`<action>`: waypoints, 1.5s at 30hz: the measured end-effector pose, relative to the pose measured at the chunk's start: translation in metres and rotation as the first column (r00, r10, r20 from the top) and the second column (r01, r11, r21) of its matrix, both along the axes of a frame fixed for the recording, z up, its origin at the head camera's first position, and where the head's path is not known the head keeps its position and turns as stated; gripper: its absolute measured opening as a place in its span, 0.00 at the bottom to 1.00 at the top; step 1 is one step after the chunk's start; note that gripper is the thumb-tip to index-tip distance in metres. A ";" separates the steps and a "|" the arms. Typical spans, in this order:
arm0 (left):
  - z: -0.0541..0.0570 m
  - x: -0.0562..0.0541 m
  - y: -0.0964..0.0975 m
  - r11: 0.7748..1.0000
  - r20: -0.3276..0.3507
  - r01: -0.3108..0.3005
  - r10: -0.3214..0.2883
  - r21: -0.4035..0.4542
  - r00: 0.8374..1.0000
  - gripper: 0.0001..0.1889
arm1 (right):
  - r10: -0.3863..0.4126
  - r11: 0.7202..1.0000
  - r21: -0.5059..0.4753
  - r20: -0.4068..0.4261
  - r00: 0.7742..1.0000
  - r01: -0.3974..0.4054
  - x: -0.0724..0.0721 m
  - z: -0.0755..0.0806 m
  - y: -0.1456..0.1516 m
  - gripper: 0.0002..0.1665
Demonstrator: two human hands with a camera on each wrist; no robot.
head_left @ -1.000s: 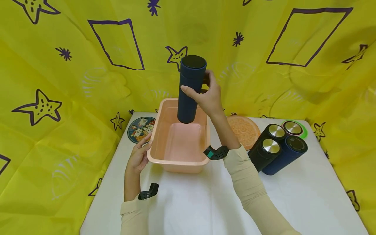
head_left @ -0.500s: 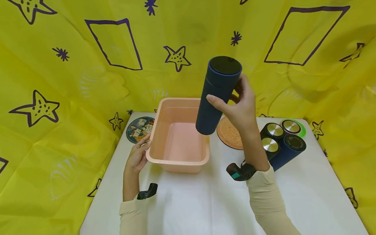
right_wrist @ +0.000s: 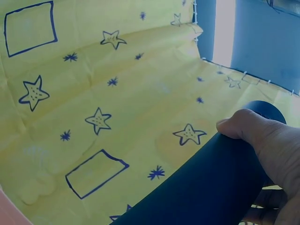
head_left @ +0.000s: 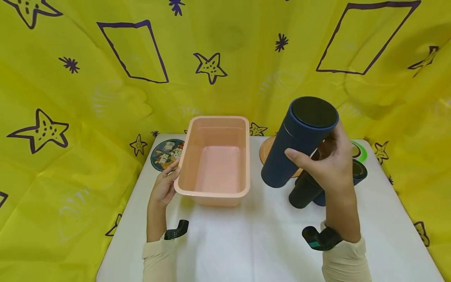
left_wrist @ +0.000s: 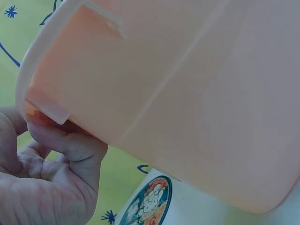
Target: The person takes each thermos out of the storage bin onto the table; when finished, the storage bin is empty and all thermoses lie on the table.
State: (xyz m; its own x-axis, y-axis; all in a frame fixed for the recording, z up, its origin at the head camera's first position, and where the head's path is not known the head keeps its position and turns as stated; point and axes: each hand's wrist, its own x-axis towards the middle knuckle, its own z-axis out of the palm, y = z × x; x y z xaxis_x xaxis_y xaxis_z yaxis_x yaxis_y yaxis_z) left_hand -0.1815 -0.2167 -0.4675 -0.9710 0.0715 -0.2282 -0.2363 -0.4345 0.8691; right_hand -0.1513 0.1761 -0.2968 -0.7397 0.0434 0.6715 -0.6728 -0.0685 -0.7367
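In the head view, my left hand (head_left: 165,188) grips the left rim of a peach plastic basin (head_left: 212,193), its fingers curled at the edge. The left wrist view shows the fingers tucked under the lip of the basin (left_wrist: 154,108). My right hand (head_left: 332,166) holds a dark blue vacuum flask (head_left: 292,147) with a black lid, thumb on the near side, fingers round the back. The flask is raised above the table and leans, lid to the right. Nothing lies inside the basin. The flask (right_wrist: 211,178) also crosses the right wrist view.
Behind my right hand stand several other flasks, including a black one (head_left: 302,196) and a blue one (head_left: 360,172), partly hidden. A patterned round mat (head_left: 165,152) lies left of the basin, an orange one (head_left: 265,150) to its right. A yellow printed curtain (head_left: 225,94) surrounds the white table (head_left: 225,243).
My right hand has carried the blue flask from over the basin to the right and lower, close to the other flasks, tilting it more. The left hand and basin have stayed put.
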 end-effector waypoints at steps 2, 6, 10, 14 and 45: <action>0.000 -0.001 0.001 1.000 0.001 0.005 -0.005 -0.008 1.000 0.30 | 0.009 1.000 -0.010 -0.022 1.000 -0.009 0.007 -0.003 0.008 0.41; 0.001 -0.002 0.002 1.000 0.011 -0.002 0.002 -0.030 1.000 0.29 | 0.029 0.999 -0.030 -0.066 0.997 -0.031 0.018 -0.008 0.021 0.43; 0.003 -0.002 0.003 0.999 0.010 0.015 -0.015 -0.046 1.000 0.29 | 0.043 0.998 -0.045 -0.092 0.995 -0.048 0.028 -0.013 0.035 0.44; 0.004 0.000 0.002 0.998 0.016 0.019 -0.018 -0.068 1.000 0.29 | 0.037 0.998 -0.042 -0.074 0.997 -0.040 0.036 -0.022 0.050 0.44; 0.003 0.002 0.004 0.996 0.021 -0.011 0.013 -0.089 1.000 0.28 | -0.497 0.849 0.295 0.160 0.853 0.439 0.067 -0.111 0.123 0.52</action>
